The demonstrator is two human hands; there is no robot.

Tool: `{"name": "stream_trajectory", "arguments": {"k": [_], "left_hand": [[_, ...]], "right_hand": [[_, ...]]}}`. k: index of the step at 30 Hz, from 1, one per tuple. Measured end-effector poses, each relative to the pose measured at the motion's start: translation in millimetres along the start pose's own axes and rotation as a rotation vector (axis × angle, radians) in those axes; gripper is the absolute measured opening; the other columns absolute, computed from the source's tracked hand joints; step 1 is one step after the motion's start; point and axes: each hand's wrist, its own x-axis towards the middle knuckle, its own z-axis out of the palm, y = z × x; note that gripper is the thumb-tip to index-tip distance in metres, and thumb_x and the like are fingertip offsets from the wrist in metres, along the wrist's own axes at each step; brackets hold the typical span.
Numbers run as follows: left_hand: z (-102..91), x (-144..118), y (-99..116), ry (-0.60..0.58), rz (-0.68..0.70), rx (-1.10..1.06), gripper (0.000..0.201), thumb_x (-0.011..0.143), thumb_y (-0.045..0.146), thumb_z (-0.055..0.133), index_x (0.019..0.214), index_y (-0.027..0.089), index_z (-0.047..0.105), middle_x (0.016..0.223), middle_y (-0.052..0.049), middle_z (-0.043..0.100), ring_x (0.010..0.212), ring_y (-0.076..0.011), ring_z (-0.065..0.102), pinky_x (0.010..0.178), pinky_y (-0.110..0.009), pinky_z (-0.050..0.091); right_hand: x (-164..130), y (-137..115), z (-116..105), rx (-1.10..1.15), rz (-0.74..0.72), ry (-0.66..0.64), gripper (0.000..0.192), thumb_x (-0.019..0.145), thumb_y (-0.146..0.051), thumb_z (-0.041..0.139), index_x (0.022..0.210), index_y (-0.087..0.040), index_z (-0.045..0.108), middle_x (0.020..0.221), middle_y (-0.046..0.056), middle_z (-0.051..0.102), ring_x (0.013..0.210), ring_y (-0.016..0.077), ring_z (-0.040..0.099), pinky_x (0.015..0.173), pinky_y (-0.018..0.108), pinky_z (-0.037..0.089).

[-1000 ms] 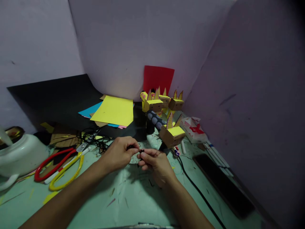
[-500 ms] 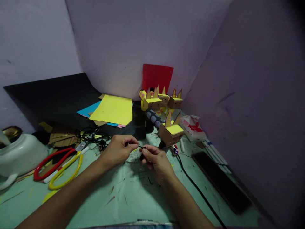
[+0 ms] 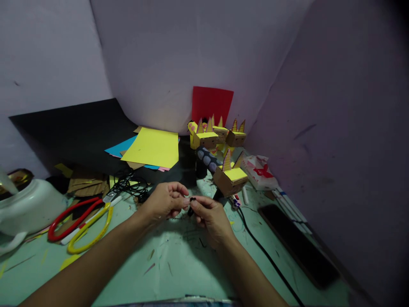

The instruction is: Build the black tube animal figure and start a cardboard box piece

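Just above the table's middle, my right hand (image 3: 209,215) is closed, pinching a small black strip (image 3: 192,200) that looks curled at its upper end. Its exact kind is too small to make out. My left hand (image 3: 171,199) meets it from the other side, thumb tip at the strip, index finger lifted and the other fingers curled. Behind my hands stands a cardboard animal figure with a box head (image 3: 230,179), yellow top, striped horns and a dark spotted body (image 3: 208,160). Tangled black cord (image 3: 129,184) lies beyond my left wrist.
Red-and-yellow-handled scissors (image 3: 75,219) and a white pot (image 3: 30,209) are at left. Coloured paper (image 3: 153,147) lies on black card (image 3: 64,132). More horned figures (image 3: 204,138) stand by a red sheet (image 3: 212,104). A phone (image 3: 298,245) and black cable (image 3: 265,251) lie right.
My left thumb has moved right, up against my right fingertips, and the left index finger has lifted. The thin black stretch between my hands no longer shows. My right hand has hardly moved.
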Motion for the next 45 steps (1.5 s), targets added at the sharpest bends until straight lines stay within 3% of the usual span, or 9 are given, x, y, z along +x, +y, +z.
{"name": "stream_trajectory", "arguments": {"k": [5,13,16,21,28,33,36,39,45], "left_hand": [[0.2,1,-2,-0.048,-0.003,-0.079,0.031,0.054,0.020,0.067,0.077,0.015,0.048,0.043,0.009,0.049,0.031,-0.0035,0.037,0.030,-0.014,0.022],[12.3,-4,3,0.036,0.080,0.165,0.023,0.066,0.026,0.060,0.083,0.013,0.052,0.042,0.008,0.049,0.032,-0.0042,0.040,0.033,-0.014,0.025],[8.3,-4,6,0.008,0.074,0.181,0.020,0.067,0.023,0.059,0.085,0.013,0.055,0.048,0.006,0.054,0.033,-0.0036,0.040,0.033,-0.014,0.026],[-3.4,1,7,-0.038,0.056,0.221,0.013,0.065,0.023,0.059,0.071,0.012,0.057,0.053,0.003,0.058,0.035,-0.0038,0.041,0.035,-0.016,0.030],[-19.2,6,12,-0.088,-0.025,0.320,0.015,0.058,0.026,0.061,0.060,0.012,0.057,0.047,0.003,0.054,0.035,-0.0051,0.037,0.036,-0.019,0.026],[-19.8,0,18,-0.046,0.078,0.487,0.033,0.057,0.025,0.065,0.086,0.011,0.064,0.048,0.007,0.046,0.044,-0.0073,0.036,0.043,-0.020,0.027],[-10.8,-4,13,-0.115,0.119,0.534,0.045,0.059,0.029,0.066,0.100,0.011,0.060,0.045,0.009,0.039,0.044,-0.0073,0.032,0.043,-0.019,0.023],[-0.4,-5,7,-0.089,0.140,0.491,0.052,0.061,0.030,0.065,0.108,0.009,0.054,0.045,0.010,0.037,0.043,-0.0070,0.029,0.042,-0.019,0.020],[12.2,-3,0,0.059,0.163,0.442,0.030,0.059,0.028,0.061,0.082,0.010,0.061,0.045,0.007,0.040,0.043,-0.0073,0.032,0.042,-0.019,0.022]], "right_hand": [[0,0,1,-0.016,-0.001,0.003,0.030,0.052,-0.031,0.077,0.073,-0.012,0.070,0.048,-0.003,0.056,0.035,0.0016,0.037,0.035,0.015,0.022],[-1,-3,1,0.151,-0.026,-0.079,0.028,0.051,-0.031,0.078,0.069,-0.015,0.064,0.047,-0.005,0.054,0.036,0.0016,0.035,0.035,0.014,0.020],[-2,-5,2,0.226,-0.041,-0.136,0.028,0.054,-0.034,0.077,0.070,-0.016,0.063,0.047,-0.006,0.051,0.035,0.0012,0.033,0.033,0.013,0.017],[-4,-11,-1,0.398,-0.059,-0.126,0.028,0.054,-0.032,0.079,0.071,-0.019,0.060,0.078,-0.001,0.067,0.035,-0.0008,0.036,0.031,0.012,0.021],[-5,-20,-6,0.579,0.005,-0.126,0.031,0.049,-0.026,0.082,0.070,-0.021,0.060,0.070,-0.008,0.067,0.032,-0.0027,0.031,0.029,0.007,0.022],[-3,-14,-2,0.556,0.027,-0.064,0.028,0.051,-0.025,0.082,0.068,-0.020,0.060,0.081,-0.004,0.069,0.034,-0.0020,0.036,0.028,0.009,0.027],[-2,-8,2,0.548,0.028,-0.070,0.032,0.048,-0.026,0.083,0.073,-0.018,0.064,0.064,-0.006,0.063,0.034,-0.0023,0.036,0.029,0.007,0.026],[-2,-5,4,0.526,0.041,-0.093,0.039,0.047,-0.028,0.084,0.080,-0.016,0.066,0.042,-0.012,0.045,0.032,-0.0019,0.030,0.029,0.007,0.023],[-2,-2,6,0.469,0.032,-0.066,0.043,0.048,-0.029,0.083,0.084,-0.014,0.066,0.047,-0.010,0.049,0.032,-0.0030,0.032,0.030,0.007,0.023]]}}
